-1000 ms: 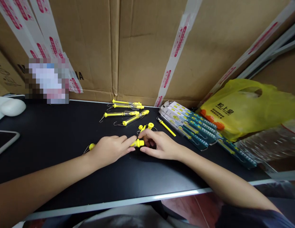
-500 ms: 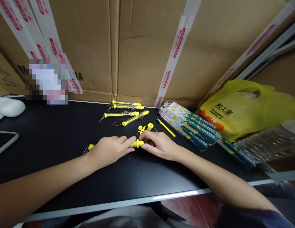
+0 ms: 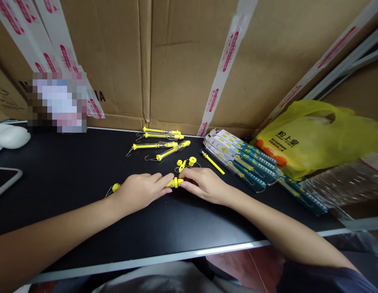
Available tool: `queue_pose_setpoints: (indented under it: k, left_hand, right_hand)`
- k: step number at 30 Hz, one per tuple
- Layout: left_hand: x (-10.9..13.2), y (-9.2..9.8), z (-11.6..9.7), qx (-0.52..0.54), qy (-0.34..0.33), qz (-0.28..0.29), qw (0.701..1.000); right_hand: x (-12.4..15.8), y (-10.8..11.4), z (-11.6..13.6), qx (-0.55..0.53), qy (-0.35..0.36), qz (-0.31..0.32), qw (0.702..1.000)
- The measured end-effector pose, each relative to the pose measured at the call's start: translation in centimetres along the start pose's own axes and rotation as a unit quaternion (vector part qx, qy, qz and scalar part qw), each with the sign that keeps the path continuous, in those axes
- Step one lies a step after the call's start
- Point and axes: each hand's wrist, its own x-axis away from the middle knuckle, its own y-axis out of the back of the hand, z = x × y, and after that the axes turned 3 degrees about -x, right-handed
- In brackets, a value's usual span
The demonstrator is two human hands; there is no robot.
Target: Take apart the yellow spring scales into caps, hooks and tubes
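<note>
A spring scale with yellow ends (image 3: 176,182) lies crosswise in front of me, low over the black table. My left hand (image 3: 138,191) is wrapped round its tube, hiding most of it; a yellow end with a wire hook sticks out on the left. Thumb and fingers of my right hand (image 3: 207,186) pinch the yellow cap at the other end. Just beyond the right hand are a loose yellow cap (image 3: 192,161) and small yellow pieces (image 3: 182,166) with wire hooks. A yellow rod (image 3: 214,163) with a metal spring end rests farther right.
Several whole spring scales (image 3: 163,136) lie at the back of the black table (image 3: 85,171). Flat packages (image 3: 240,160) are stacked to the right, beside a yellow plastic bag (image 3: 317,138). A phone (image 3: 6,181) lies at left. Big cardboard boxes (image 3: 177,61) stand behind the table.
Both hands keep their hold on the spring scale, with only a slight shift of the right fingers at the cap. The view has moved a little.
</note>
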Motion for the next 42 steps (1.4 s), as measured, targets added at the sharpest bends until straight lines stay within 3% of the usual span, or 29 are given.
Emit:
queue_pose_setpoints:
  k: [42]
  left_hand:
    - [-0.02,0.1,0.06,0.004,0.007,0.008,1.0]
  right_hand:
    - [0.04,-0.01,0.12,-0.003,-0.018,0.014,1.0]
